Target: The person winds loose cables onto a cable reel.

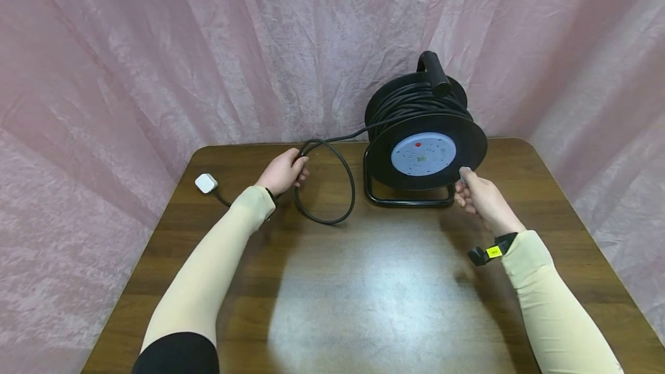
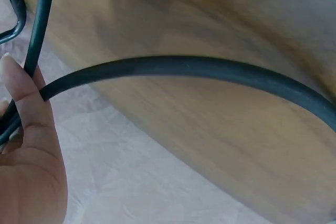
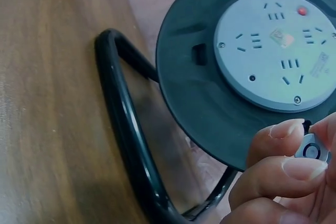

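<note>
A black cable reel (image 1: 384,172) stands at the back right of the table, with black cable (image 1: 410,103) wound on its drum and a pale socket panel (image 1: 423,154) on its front. My right hand (image 1: 480,198) pinches the small grey crank knob (image 3: 312,148) at the lower right of the reel's disc. To the left of the reel, my left hand (image 1: 283,172) grips the black cable where it crosses itself, and a loose loop (image 1: 352,189) hangs from that grip. From the loop the cable runs up to the drum. At the cable's other end lies a white plug (image 1: 206,183).
The reel rests on a black tubular stand (image 3: 118,98) and has a black carry handle (image 1: 435,74) on top. A pink curtain (image 1: 312,45) hangs right behind the wooden table (image 1: 374,316). The plug lies near the table's left edge.
</note>
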### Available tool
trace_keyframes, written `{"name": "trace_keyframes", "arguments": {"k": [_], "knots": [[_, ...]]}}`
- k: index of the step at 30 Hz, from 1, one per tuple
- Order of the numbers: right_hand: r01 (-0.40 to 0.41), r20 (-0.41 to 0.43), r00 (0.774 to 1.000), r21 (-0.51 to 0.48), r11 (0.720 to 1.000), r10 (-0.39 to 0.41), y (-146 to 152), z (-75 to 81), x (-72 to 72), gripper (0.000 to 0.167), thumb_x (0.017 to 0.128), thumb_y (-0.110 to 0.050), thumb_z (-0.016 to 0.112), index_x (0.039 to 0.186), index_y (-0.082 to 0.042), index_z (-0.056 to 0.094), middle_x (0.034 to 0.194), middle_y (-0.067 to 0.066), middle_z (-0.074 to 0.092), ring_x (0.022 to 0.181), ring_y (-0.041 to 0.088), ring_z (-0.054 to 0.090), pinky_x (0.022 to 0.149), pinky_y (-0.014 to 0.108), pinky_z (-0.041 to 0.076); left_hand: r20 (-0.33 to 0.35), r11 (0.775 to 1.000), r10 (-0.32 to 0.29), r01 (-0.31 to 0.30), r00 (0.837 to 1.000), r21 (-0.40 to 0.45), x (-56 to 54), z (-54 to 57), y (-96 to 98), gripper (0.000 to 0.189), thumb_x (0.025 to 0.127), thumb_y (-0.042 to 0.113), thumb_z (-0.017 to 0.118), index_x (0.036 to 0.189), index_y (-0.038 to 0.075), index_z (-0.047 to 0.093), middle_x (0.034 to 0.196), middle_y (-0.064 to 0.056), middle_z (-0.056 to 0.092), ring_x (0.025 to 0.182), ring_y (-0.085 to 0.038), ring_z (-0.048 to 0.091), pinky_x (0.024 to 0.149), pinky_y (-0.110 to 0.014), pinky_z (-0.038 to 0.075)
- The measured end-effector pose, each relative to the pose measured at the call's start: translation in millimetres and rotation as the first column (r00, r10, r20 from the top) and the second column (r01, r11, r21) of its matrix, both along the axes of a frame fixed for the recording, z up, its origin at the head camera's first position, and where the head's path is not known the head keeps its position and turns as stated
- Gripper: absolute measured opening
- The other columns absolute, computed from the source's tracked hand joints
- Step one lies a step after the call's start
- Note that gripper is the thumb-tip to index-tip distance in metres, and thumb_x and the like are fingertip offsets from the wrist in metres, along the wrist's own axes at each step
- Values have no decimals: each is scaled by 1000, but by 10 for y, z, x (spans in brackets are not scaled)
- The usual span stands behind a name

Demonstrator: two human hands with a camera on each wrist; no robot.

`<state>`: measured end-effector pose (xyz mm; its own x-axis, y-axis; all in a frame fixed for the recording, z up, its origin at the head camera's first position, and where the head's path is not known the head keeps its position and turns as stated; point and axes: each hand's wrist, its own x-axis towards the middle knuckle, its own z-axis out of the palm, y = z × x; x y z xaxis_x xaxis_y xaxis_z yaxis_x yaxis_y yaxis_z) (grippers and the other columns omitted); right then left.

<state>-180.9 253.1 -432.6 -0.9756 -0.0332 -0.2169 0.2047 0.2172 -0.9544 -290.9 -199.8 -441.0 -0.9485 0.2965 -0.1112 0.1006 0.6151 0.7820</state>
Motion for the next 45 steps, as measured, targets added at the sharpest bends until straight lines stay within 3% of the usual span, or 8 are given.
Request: {"name": "trace_keyframes", "arguments": {"k": [7,12,21,27,31,35,40,45], "knots": [[10,40,999,-27,1000,-9,-62,-40,-6,57,107,-56,41,88,-3,49,62,-4,51,51,6,39,45,22,31,-42,990,-69,73,997,117,-51,45,68,41,113,19,41,154,23,42,133,-17,61,107,-38,67,80,-49,59],[10,74,997,-29,1000,-8,-111,-89,15,57,108,-55,40,87,-3,49,63,-3,51,51,6,38,47,23,32,46,968,-39,27,998,249,-38,31,36,34,112,19,44,144,10,49,121,-28,60,110,-49,61,92,-56,54],[11,80,997,-33,999,-8,-175,-202,48,55,109,-54,38,87,-4,47,62,-3,50,51,6,37,46,22,31,53,996,-92,91,994,23,-2,-3,-17,22,110,23,53,126,9,58,111,-28,63,94,-34,64,86,-52,56],[8,117,993,-67,998,0,-261,-264,16,54,109,-54,37,86,-6,46,60,-3,48,46,7,33,42,22,27,64,997,-74,74,995,4,3,-60,-56,39,109,38,53,116,0,58,98,-21,62,89,-29,62,87,-49,56],[-10,132,991,-66,998,19,-324,-295,-7,53,109,-53,37,85,-6,47,59,-3,48,46,7,34,41,21,27,59,997,-59,56,997,52,-15,-77,-77,39,110,39,48,115,3,59,98,-15,62,92,-30,63,88,-51,56],[-31,153,988,-52,998,39,-399,-334,-22,53,109,-53,36,86,-7,47,59,-3,49,46,8,35,42,22,28,60,992,-28,20,998,124,-5,-61,-144,35,113,31,43,130,4,57,105,-24,64,93,-36,65,86,-54,57],[-47,173,983,-46,998,55,-462,-370,-23,53,109,-54,36,88,-6,47,60,-4,49,46,8,36,42,22,28,75,989,70,-79,995,126,-4,-77,-257,45,113,16,39,157,13,34,114,-31,64,85,-37,69,76,-50,60],[-58,177,982,-63,996,69,-510,-396,-30,53,109,-54,36,89,-6,47,59,-4,48,45,8,33,41,22,26,118,977,169,-182,979,113,-37,-134,-357,47,113,13,33,160,12,28,117,-29,64,87,-38,70,76,-47,61]]}}
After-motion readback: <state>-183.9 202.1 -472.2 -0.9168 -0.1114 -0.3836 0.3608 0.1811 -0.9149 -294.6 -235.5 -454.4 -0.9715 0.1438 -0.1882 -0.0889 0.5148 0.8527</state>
